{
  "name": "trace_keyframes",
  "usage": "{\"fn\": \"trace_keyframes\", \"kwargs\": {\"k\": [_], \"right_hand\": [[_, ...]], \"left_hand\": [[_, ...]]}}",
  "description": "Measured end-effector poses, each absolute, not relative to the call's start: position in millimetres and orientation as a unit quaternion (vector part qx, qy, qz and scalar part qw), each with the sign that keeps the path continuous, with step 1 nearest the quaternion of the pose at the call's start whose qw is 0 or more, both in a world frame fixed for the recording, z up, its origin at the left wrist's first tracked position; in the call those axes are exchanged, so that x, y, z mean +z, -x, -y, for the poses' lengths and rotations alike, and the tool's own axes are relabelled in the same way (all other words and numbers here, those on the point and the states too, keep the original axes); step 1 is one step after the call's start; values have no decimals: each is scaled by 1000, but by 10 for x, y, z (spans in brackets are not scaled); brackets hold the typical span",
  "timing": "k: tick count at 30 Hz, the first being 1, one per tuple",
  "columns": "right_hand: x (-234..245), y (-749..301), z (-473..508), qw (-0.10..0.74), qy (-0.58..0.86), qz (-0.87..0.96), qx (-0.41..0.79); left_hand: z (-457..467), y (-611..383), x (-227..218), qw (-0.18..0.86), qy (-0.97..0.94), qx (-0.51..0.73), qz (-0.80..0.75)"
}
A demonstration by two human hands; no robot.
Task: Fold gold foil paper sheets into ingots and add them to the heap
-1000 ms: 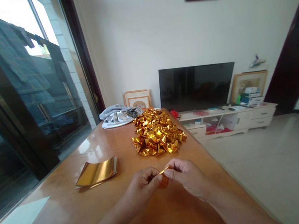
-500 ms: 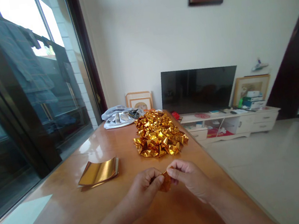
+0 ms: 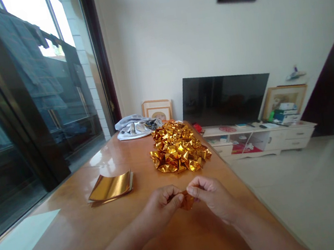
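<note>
Between my hands, just above the near part of the table, is a small piece of gold foil paper (image 3: 188,201), partly folded. My left hand (image 3: 162,205) pinches its left side between thumb and fingers. The right side is pinched by my right hand (image 3: 211,193). Fingers cover much of the paper, so its exact shape is hidden. Beyond the hands lies a large heap of folded gold foil pieces (image 3: 179,148). To the left rests a stack of flat gold foil sheets (image 3: 111,187), its edges curling up.
The brown wooden table (image 3: 86,235) has its right edge close to my right forearm. A pale sheet (image 3: 19,249) lies at the left edge. Bundled grey cloth (image 3: 134,127) sits at the far end. Behind stand a television (image 3: 225,99) and a low white cabinet (image 3: 293,138).
The view has shifted slightly. Both hands keep their pinch on the gold foil paper, and its visible part now looks more crumpled and lies a little further right between them.
</note>
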State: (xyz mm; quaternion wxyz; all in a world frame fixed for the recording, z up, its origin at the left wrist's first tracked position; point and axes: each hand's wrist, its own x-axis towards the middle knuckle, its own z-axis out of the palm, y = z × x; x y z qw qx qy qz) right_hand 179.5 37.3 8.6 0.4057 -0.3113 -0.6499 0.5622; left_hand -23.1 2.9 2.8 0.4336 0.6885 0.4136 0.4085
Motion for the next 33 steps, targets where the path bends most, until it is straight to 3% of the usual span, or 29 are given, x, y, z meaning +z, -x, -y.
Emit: {"fn": "trace_keyframes", "kwargs": {"k": [7, 18, 33], "right_hand": [[107, -1831, -391, 427, 323, 626, 566], [34, -1775, -385, 351, 336, 718, 499], [-11, -1778, -419, 399, 307, 663, 555]], "left_hand": [[-67, 285, 27, 430, -656, 447, -429], [-33, 258, 18, 363, -717, 383, -455], [-70, 341, 15, 533, -602, 460, -377]]}}
